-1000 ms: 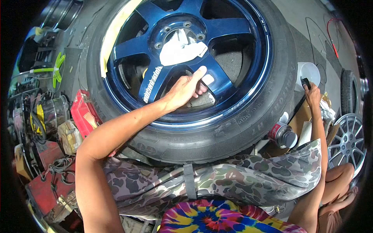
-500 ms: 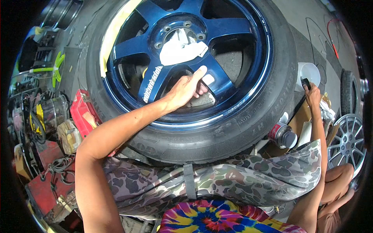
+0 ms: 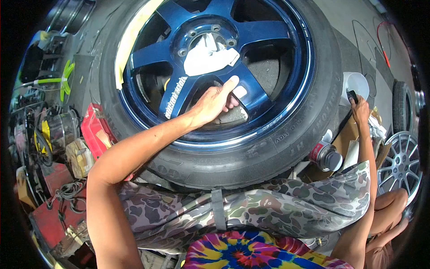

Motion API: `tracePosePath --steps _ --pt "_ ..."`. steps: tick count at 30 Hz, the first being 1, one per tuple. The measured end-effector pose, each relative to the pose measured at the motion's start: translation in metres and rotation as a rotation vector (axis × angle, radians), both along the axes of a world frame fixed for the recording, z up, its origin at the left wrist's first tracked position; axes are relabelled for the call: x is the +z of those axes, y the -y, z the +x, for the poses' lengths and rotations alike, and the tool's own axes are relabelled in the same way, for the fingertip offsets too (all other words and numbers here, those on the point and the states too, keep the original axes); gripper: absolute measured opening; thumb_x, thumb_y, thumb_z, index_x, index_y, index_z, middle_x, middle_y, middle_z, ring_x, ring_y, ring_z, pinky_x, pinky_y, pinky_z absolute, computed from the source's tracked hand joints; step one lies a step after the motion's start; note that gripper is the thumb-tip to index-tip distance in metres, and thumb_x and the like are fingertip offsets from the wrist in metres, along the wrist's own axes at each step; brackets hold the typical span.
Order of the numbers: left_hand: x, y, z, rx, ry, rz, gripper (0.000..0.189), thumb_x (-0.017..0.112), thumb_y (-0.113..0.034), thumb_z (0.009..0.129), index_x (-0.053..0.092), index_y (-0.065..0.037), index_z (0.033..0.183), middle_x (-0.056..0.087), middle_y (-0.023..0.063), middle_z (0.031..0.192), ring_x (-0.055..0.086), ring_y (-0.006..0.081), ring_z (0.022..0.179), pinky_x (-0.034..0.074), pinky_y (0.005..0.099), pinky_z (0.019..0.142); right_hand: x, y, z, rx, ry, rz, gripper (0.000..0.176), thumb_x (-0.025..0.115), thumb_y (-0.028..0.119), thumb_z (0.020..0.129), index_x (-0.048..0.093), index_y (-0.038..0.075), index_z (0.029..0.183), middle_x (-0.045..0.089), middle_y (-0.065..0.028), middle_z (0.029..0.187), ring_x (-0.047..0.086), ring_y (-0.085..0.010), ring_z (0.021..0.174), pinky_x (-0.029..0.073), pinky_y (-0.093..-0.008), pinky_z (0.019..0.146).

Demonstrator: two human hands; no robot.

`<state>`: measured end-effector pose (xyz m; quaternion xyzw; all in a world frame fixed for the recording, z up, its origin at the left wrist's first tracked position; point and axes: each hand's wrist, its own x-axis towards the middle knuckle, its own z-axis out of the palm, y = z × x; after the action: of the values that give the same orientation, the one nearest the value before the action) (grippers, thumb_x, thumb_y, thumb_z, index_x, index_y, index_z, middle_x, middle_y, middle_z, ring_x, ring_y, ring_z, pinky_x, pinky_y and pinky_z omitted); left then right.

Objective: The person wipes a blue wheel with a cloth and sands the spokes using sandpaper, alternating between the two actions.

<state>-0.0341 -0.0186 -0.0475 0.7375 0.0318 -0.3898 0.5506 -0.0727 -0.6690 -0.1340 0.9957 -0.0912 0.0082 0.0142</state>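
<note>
A large tyre [image 3: 251, 152] with a glossy blue five-spoke rim [image 3: 268, 31] lies in front of me, leaning on my camouflage-trousered lap. My left hand [image 3: 214, 102] grips the lower spoke [image 3: 251, 96] of the rim, thumb on top and fingers curled under it. A crumpled white cloth [image 3: 208, 56] sits on the hub. At the right, my right hand [image 3: 359, 107] holds a small dark object [image 3: 352, 95] at the rim of a white cup [image 3: 357, 83]. What the dark object is cannot be made out.
Yellow masking tape [image 3: 130, 38] runs along the rim's upper left edge. A spray can [image 3: 325, 155] lies by the tyre's right side on cardboard. A silver alloy wheel [image 3: 400, 163] and another tyre [image 3: 403, 105] are at right. Red boxes [image 3: 96, 130] and tool clutter crowd the left.
</note>
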Motion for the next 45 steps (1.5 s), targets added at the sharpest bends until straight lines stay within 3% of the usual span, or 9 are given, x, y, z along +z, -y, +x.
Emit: tracePosePath --steps 3,8,10,14,16,19,21,25,45 --pt "0.009 0.013 -0.013 0.075 0.051 -0.010 0.098 0.041 -0.084 0.101 0.079 0.006 0.101 0.074 0.0144 0.089 0.066 0.0173 0.082 0.054 0.0319 0.079 0.005 -0.007 0.000 -0.003 0.003 0.010 0.049 0.069 0.043 0.102 0.072 0.002 0.129 0.074 -0.0269 0.118 0.069 -0.0490 0.110 0.055 -0.0549 0.096" --pt "0.032 0.017 -0.021 -0.235 -0.041 0.090 0.092 0.050 -0.082 0.100 0.074 0.005 0.111 0.072 0.0149 0.099 0.067 0.0252 0.096 0.053 0.0389 0.091 0.010 -0.010 0.001 -0.030 -0.037 0.008 0.048 0.069 0.041 0.102 0.072 0.001 0.129 0.074 -0.0265 0.120 0.069 -0.0488 0.111 0.055 -0.0546 0.096" --pt "0.044 0.017 -0.023 -0.512 0.214 0.191 0.089 0.053 -0.082 0.099 0.071 0.005 0.113 0.068 0.0181 0.111 0.066 0.0308 0.106 0.051 0.0437 0.097 0.010 -0.012 0.002 -0.039 -0.042 0.000 0.048 0.069 0.041 0.102 0.072 0.001 0.128 0.074 -0.0263 0.120 0.069 -0.0486 0.112 0.055 -0.0544 0.097" --pt "0.064 0.005 -0.028 -0.603 0.426 0.213 0.080 0.053 -0.069 0.106 0.072 0.007 0.118 0.068 0.0259 0.122 0.066 0.0396 0.119 0.052 0.0491 0.102 0.023 -0.034 -0.002 0.012 0.045 0.024 0.039 0.070 0.032 0.101 0.074 -0.001 0.122 0.075 -0.0279 0.114 0.071 -0.0484 0.108 0.055 -0.0536 0.096" --pt "0.089 0.002 -0.023 -0.628 0.669 0.184 0.052 0.065 -0.047 0.106 0.076 0.005 0.108 0.070 0.0206 0.108 0.068 0.0372 0.105 0.054 0.0479 0.093 0.013 -0.023 -0.003 0.000 0.040 0.023 0.041 0.069 0.033 0.101 0.073 0.000 0.124 0.074 -0.0272 0.116 0.070 -0.0484 0.108 0.055 -0.0542 0.097" --pt "0.101 -0.008 -0.020 -0.653 0.876 0.182 0.042 0.067 -0.036 0.104 0.071 0.001 0.125 0.068 0.0197 0.120 0.065 0.0374 0.115 0.052 0.0482 0.102 0.005 -0.014 -0.002 -0.001 0.021 -0.039 0.044 0.070 0.035 0.102 0.070 0.002 0.130 0.074 -0.0248 0.119 0.069 -0.0465 0.111 0.053 -0.0537 0.099" --pt "0.094 -0.010 -0.018 -0.664 1.222 0.326 0.059 0.068 -0.036 0.102 0.058 0.001 0.146 0.058 0.0234 0.146 0.055 0.0421 0.136 0.044 0.0509 0.117 0.006 -0.015 -0.003 -0.018 0.020 -0.029 0.044 0.070 0.036 0.102 0.071 0.002 0.129 0.074 -0.0247 0.119 0.069 -0.0460 0.112 0.053 -0.0533 0.100" --pt "0.078 -0.013 -0.021 -0.790 1.170 0.468 0.082 0.059 -0.051 0.106 0.039 0.006 0.161 0.036 0.0293 0.168 0.036 0.0444 0.157 0.025 0.0538 0.131 0.013 -0.023 -0.002 -0.050 -0.025 0.003 0.043 0.070 0.036 0.102 0.072 0.001 0.127 0.074 -0.0249 0.120 0.069 -0.0457 0.112 0.053 -0.0528 0.100" --pt "0.086 -0.011 -0.028 -0.728 1.178 0.467 0.076 0.065 -0.041 0.103 0.044 0.009 0.156 0.049 0.0299 0.151 0.048 0.0457 0.144 0.037 0.0536 0.125 0.012 -0.024 -0.003 -0.048 0.020 0.010 0.044 0.072 0.037 0.100 0.073 -0.001 0.124 0.075 -0.0271 0.116 0.071 -0.0473 0.108 0.055 -0.0541 0.096"
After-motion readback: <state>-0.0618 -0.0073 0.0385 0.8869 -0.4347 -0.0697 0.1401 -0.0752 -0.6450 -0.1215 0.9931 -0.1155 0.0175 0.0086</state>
